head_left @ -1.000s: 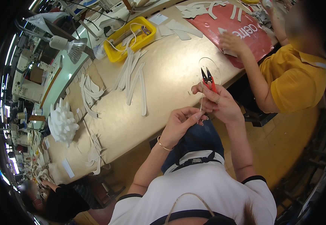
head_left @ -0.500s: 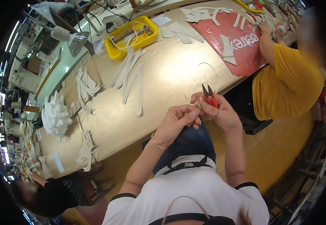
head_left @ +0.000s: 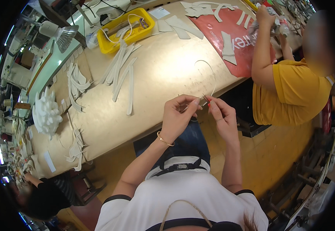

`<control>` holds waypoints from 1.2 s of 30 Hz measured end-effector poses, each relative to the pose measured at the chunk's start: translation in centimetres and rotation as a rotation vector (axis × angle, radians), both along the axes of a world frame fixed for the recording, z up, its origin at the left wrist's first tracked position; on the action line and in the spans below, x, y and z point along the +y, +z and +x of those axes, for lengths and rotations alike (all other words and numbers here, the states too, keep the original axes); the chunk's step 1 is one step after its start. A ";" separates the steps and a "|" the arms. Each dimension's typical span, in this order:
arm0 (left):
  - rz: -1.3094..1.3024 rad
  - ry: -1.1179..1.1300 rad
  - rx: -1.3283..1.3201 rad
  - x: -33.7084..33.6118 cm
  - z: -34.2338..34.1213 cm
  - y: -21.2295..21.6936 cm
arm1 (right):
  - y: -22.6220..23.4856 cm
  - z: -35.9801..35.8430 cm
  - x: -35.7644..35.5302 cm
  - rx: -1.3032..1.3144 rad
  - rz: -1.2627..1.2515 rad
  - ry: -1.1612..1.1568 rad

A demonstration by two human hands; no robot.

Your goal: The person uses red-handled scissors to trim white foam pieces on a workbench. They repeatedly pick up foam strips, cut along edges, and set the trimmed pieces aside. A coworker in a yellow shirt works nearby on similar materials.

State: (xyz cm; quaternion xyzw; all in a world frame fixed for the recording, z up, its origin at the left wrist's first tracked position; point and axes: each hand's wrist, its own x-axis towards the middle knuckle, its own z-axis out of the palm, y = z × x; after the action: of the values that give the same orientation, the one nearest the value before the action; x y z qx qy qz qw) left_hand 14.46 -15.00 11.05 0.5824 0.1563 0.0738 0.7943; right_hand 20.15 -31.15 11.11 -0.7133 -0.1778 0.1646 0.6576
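Observation:
My left hand (head_left: 178, 117) and my right hand (head_left: 222, 117) meet fingertip to fingertip at the near edge of the tan worktable (head_left: 163, 73). Together they pinch one end of a thin white strip (head_left: 213, 77), which curls up in a loop over the tabletop. Small red-handled snips (head_left: 205, 99) show as a sliver between the fingertips; they seem to sit in my right hand, mostly hidden. A thin bracelet circles my left wrist.
Long white strips (head_left: 122, 73) fan out beneath a yellow tray (head_left: 109, 45). A red sheet (head_left: 229, 30) carries cut white pieces. A person in a yellow shirt (head_left: 290, 90) works at the right. Left: a lamp (head_left: 61, 34), a fluffy white pile (head_left: 46, 111), another seated person (head_left: 40, 194).
My hands have drawn together and come down to the table edge. The snips, which stuck up from my right hand, are now nearly hidden. The person in yellow has reached further over the table.

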 end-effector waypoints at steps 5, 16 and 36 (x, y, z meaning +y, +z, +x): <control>0.060 -0.049 0.000 -1.6 0.9 -1.1 | -1.4 0.2 -0.8 0.049 0.024 -0.081; 0.200 -0.031 0.056 -1.4 1.2 -3.8 | -3.9 1.5 -1.2 0.326 0.124 -0.308; -0.067 0.069 -0.144 -2.8 0.0 0.1 | -1.8 1.7 0.0 0.266 0.466 0.216</control>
State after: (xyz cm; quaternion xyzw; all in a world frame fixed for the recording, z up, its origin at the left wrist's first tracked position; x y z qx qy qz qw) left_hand 14.42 -17.81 11.14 0.5428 0.1213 0.1374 0.8196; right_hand 21.86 -31.13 9.32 -0.4920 -0.1979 0.2803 0.8001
